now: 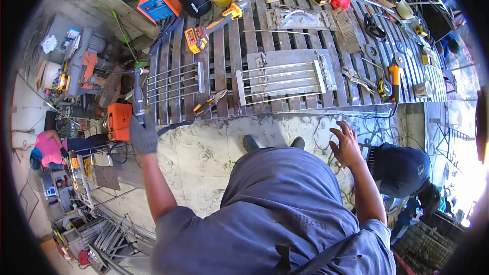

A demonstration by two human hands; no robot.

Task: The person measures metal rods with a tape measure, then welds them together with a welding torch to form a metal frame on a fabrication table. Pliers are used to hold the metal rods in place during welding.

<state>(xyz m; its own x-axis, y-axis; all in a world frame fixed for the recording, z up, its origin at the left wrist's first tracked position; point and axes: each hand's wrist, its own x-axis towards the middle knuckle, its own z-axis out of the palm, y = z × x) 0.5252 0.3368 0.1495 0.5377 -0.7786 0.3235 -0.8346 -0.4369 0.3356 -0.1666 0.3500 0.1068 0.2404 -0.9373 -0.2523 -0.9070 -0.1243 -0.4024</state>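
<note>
Our left hand closes around what is perhaps a torch, our right hand is loosely spread and empty, and we judge this as carrying beside the barred frames on the slatted table, where contact would call for steady aim.

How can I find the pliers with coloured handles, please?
On the slatted table lie a left barred frame and a right barred frame. Between them, near the person's edge, are the pliers. Orange-and-black handles distinguish them from the metal clamps farther right.
</note>
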